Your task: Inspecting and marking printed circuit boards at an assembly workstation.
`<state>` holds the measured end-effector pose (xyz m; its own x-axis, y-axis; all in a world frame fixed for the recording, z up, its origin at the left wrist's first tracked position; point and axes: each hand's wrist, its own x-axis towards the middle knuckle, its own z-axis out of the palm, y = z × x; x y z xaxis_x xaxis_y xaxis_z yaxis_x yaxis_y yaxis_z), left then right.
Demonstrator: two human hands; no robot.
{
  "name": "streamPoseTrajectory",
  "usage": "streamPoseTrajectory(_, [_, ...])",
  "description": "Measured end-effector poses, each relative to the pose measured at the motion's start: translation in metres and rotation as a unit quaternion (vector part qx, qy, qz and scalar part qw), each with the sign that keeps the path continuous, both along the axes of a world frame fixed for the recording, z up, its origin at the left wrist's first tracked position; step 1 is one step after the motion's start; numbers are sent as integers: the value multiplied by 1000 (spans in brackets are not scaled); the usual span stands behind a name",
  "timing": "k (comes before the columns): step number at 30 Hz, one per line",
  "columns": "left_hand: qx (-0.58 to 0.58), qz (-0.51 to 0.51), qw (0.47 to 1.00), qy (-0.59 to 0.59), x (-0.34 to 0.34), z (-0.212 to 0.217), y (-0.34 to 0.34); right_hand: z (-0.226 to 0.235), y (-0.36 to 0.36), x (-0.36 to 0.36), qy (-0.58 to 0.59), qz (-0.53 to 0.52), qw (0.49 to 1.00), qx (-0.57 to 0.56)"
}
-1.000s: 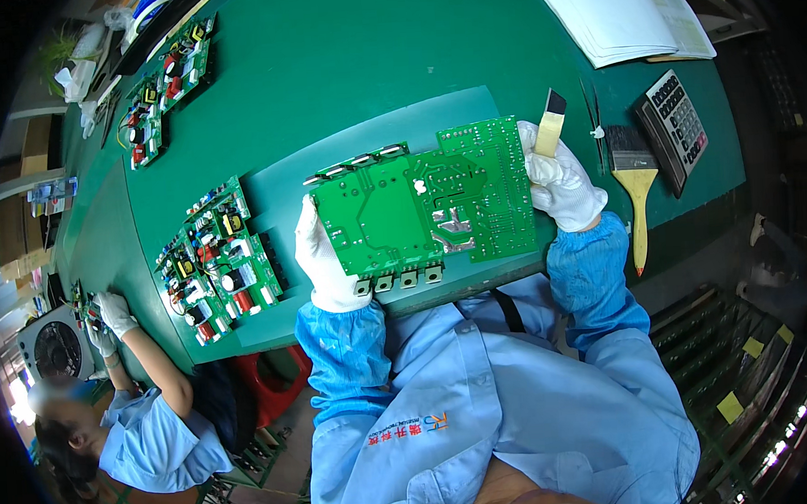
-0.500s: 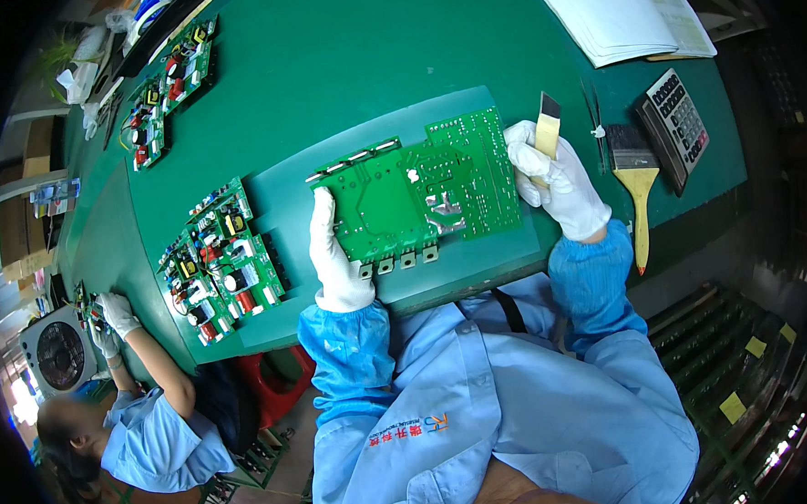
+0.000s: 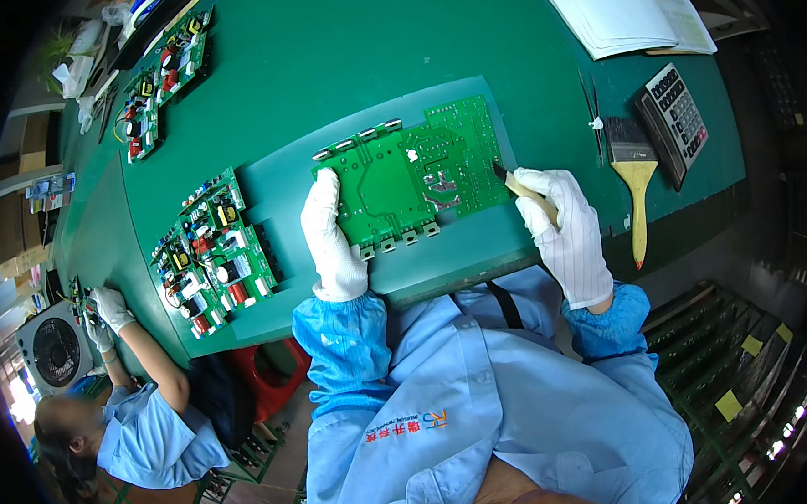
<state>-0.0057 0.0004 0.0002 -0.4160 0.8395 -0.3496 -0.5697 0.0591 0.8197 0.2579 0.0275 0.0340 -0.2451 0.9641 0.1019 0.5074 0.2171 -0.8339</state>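
A green circuit board (image 3: 384, 185) is held solder side up over the green table, with shiny metal patches and metal tabs along its near and far edges. My left hand (image 3: 332, 242), in a white glove, grips the board's left edge, thumb on top; the fingers underneath are hidden. In my white-gloved right hand (image 3: 567, 234) is a small flat brush (image 3: 526, 189) with a pale handle, pinched between thumb and fingers. Its dark tip points up-left at the board's right edge, on or just above it.
Populated circuit boards (image 3: 216, 248) lie left of my hands, others (image 3: 166, 77) farther off. To the right are a wide paintbrush (image 3: 635, 171), black tweezers (image 3: 597, 123), a calculator (image 3: 675, 115) and papers (image 3: 601, 9). A co-worker (image 3: 152, 420) sits at left near a fan (image 3: 55, 351).
The brush, upright beside the board before, now tilts with its dark tip at the board's right edge. My right hand has dropped lower. The board has shifted and tilted slightly in my left hand.
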Motion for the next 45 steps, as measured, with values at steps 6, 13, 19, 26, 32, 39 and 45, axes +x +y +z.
streamPoseTrajectory(6, [5, -14, 1000, 19, 0, 2, 0, -1, -6, -1, 1, 2, 1000, -7])
streamPoseTrajectory(13, [14, -14, 1000, 23, 0, 0, 0, -3, -8, -2, 24, -29, 998, -41])
streamPoseTrajectory(19, [-8, 2, 1000, 29, 4, 4, 2, -4, -7, -1, 24, -21, 999, -33])
streamPoseTrajectory(26, [-2, -11, 999, 37, 2, 4, 2, -7, -6, -1, 36, -40, 998, -45])
streamPoseTrajectory(32, [-6, -8, 1000, 22, 5, 10, 2, 0, -7, -1, 50, -37, 995, -83])
streamPoseTrajectory(39, [5, -1, 999, 51, 2, -1, 0, -1, -7, 1, 52, -17, 996, -68])
streamPoseTrajectory(45, [3, -11, 998, 58, 3, 6, 1, -9, -7, -2, 78, -50, 993, -74])
